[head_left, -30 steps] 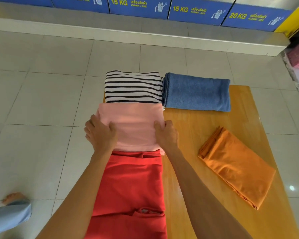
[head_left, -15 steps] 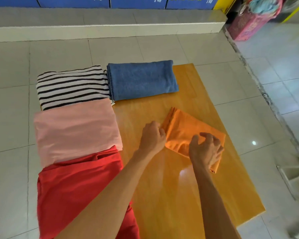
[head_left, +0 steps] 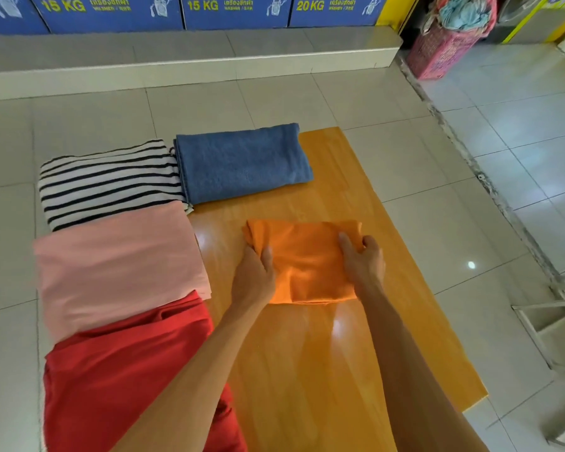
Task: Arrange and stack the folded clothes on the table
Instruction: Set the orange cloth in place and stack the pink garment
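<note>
The folded orange cloth [head_left: 307,259] lies flat on the glossy orange-brown wooden table [head_left: 323,353], mid-table, right in front of the person and held from both sides. Left hand [head_left: 253,278] grips its near-left edge, thumb on top and fingers curled under or beside the fold (can't see the fingertips). Right hand [head_left: 362,259] pinches the far-right corner, fingers curled over the edge, thumb on the cloth.

Key relation: the cloth's long axis runs left-right across the table, approx. parallel to the folded blue denim-like cloth [head_left: 242,163] sitting beyond it, w/ a strip of bare table between the two. So the cloth sits between the hands, neither one clearly nearer; both already have it. Any lift or slide goes away from the body toward the blue piece, or leftward to the column of other folds: the black-and-white striped folded top [head_left: 111,184], the pale pink folded cloth [head_left: 118,265] and the red folded garment [head_left: 121,380], each overlapping or touching the next.

Judgement: it's squared up enough to move as one piece; the left end looks a bit bunched, so it may need smoothing after it's placed.
</note>
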Available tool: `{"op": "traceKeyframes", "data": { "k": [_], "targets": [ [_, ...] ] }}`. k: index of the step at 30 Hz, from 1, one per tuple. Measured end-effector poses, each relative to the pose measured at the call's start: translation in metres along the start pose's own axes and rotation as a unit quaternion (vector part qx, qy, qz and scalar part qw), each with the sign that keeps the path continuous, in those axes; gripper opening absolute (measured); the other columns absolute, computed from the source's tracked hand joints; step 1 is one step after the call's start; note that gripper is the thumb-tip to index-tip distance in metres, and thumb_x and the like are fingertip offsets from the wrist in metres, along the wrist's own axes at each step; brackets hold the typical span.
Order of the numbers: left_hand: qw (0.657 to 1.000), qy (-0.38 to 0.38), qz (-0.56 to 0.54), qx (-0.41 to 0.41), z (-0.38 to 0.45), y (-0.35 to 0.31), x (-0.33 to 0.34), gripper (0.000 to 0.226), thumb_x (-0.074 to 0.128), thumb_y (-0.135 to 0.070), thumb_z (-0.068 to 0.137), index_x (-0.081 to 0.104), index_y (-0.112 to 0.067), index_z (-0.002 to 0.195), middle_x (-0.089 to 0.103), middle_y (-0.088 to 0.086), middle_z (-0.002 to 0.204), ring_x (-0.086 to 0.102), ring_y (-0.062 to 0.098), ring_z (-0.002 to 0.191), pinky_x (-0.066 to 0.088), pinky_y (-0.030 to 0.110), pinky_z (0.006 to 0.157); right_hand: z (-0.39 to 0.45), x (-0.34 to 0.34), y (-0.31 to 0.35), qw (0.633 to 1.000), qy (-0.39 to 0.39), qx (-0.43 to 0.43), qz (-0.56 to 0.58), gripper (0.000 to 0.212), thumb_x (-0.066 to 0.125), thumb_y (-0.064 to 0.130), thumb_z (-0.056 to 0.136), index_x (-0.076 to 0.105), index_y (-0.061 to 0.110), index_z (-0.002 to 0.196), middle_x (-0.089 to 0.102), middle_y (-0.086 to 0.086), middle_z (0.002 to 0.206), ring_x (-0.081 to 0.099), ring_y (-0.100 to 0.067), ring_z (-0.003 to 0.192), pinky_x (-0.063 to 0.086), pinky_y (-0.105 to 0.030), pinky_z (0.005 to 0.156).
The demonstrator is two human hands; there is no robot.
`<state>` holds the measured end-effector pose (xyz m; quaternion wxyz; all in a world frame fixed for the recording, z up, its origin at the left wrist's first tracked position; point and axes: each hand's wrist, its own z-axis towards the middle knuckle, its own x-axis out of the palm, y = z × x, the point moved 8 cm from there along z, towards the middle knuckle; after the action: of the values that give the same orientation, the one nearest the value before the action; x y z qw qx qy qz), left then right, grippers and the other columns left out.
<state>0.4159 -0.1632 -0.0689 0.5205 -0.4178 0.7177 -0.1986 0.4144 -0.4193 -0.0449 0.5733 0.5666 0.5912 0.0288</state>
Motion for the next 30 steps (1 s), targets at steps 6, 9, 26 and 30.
{"op": "traceKeyframes", "data": {
  "k": [6,9,26,30],
  "targets": [
    [0.995,-0.096,-0.015,-0.027,0.011,0.015,-0.065,0.042,0.034,-0.035,0.103,0.044,0.002,0.121,0.062,0.021,0.107,0.062,0.042,0.099,0.050,0.045,0.081,0.013,0.067,0.081,0.987,0.082,-0.134,-0.044,0.050,0.060,0.060,0.089,0.061,0.016,0.114,0.065,-0.004,0.096,0.062,-0.030,0.098,0.039,-0.032,0.072],
    [0.993,-0.049,0.045,-0.093,0.022,0.031,-0.064,0.048,0.031,-0.039,0.103,0.039,0.002,0.128,0.057,0.025,0.125,0.058,0.042,0.112,0.046,0.045,0.089,0.019,0.092,0.083,0.980,0.094,-0.146,-0.101,0.051,0.058,0.059,0.090,0.058,0.019,0.122,0.068,-0.010,0.111,0.062,-0.035,0.106,0.045,-0.037,0.078],
    [0.998,0.016,-0.001,-0.053,0.010,0.027,-0.108,0.043,0.046,-0.037,0.098,0.056,-0.005,0.125,0.062,0.006,0.116,0.059,0.024,0.108,0.043,0.028,0.085,-0.001,0.081,0.101,0.980,-0.012,-0.136,-0.148,0.037,0.059,0.031,0.090,0.058,0.013,0.122,0.056,-0.018,0.127,0.047,-0.040,0.121,0.038,-0.049,0.101],
    [0.992,-0.119,-0.043,-0.016,-0.007,0.042,-0.167,0.030,0.053,-0.025,0.094,0.066,-0.012,0.118,0.064,-0.003,0.110,0.061,0.018,0.107,0.041,0.022,0.086,-0.073,0.123,0.138,0.963,0.059,-0.255,-0.063,0.022,0.061,0.022,0.092,0.062,0.010,0.110,0.065,-0.010,0.107,0.060,-0.030,0.101,0.042,-0.032,0.081]
  ]
}}
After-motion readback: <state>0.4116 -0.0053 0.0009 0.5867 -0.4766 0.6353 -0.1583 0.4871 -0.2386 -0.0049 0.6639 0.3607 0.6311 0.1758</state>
